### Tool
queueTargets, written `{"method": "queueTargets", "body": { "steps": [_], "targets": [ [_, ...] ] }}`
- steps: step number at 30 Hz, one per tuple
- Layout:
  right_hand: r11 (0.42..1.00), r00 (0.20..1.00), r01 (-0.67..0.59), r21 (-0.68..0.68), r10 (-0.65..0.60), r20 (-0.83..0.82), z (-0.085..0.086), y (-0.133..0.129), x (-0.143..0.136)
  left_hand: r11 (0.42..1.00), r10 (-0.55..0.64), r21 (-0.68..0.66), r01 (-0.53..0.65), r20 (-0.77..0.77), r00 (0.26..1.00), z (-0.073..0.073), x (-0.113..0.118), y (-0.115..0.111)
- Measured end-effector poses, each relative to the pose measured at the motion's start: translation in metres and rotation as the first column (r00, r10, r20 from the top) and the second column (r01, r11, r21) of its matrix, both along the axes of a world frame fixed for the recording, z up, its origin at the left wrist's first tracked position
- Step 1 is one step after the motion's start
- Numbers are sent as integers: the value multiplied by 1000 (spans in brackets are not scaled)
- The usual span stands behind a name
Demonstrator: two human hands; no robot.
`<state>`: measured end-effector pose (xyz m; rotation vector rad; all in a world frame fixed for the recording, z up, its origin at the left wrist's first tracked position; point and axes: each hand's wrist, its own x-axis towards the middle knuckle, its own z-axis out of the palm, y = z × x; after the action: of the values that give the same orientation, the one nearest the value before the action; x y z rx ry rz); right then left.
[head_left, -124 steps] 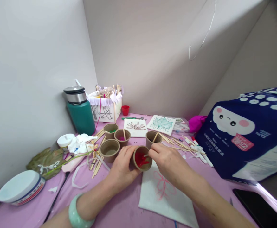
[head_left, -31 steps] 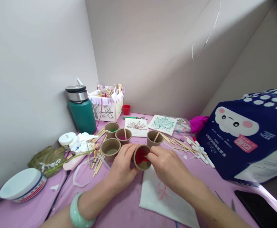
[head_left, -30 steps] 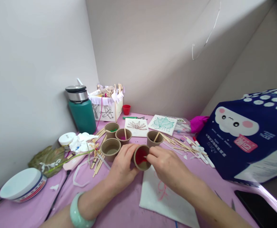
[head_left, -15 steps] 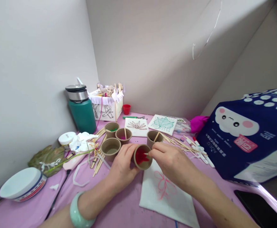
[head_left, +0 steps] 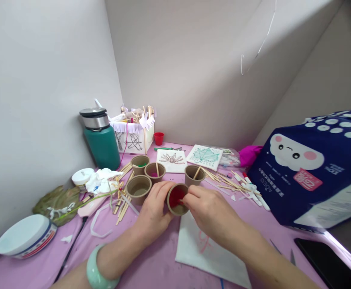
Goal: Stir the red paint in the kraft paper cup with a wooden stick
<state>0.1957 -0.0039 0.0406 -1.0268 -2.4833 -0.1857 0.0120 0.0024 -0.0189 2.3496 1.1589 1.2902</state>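
Note:
My left hand (head_left: 154, 206) is wrapped around a small brown cup (head_left: 179, 210) and tilts it toward me; red paint coats its inside. With fingertips pinched at the cup's mouth, my right hand (head_left: 208, 206) holds a thin stick whose tip is in the red paint, mostly hidden by the fingers. Beneath my right forearm lies a white canvas piece (head_left: 190, 253) with a pink flower drawn on it, partly covered. Close by stand more brown cups: one with a stick and dark contents (head_left: 194, 175), one with pink paint (head_left: 155, 172), one with green (head_left: 139, 164) and a pale one (head_left: 138, 188).
Two drawn white squares, a brown flower (head_left: 172, 160) and a green leaf (head_left: 205, 156), lie behind. Wooden sticks (head_left: 223, 178) and markers (head_left: 256, 196) are at right, beside a dark blue package (head_left: 296, 180) and black phone (head_left: 329, 261). At left are a green bottle (head_left: 101, 146) and bowl (head_left: 26, 235).
My right hand has moved slightly left and deeper into the cup's mouth, so the stick shows less. The view has shifted a little; my left hand keeps its grip on the cup.

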Motion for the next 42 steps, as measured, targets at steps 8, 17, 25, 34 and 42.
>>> {"method": "queueTargets", "body": {
  "steps": [8,17,25,34,42],
  "targets": [
    [998,998,58,14,-58,-12,-8,0,-3,1000,-2,-11,2,9,1000,-1,0,1],
    [994,997,77,-72,-79,-23,-8,0,-5,1000,-11,-20,11,11,1000,0,1,0],
    [992,993,110,-65,-112,-26,-7,-1,-6,999,-20,-34,20,15,1000,1,1,0],
    [988,990,131,-81,-134,-34,-8,-3,-8,999,-29,-33,30,22,999,-2,1,1],
    [981,981,192,-6,-191,39,-8,-2,-8,999,-26,-33,26,13,1000,-1,1,1]
  ]
}}
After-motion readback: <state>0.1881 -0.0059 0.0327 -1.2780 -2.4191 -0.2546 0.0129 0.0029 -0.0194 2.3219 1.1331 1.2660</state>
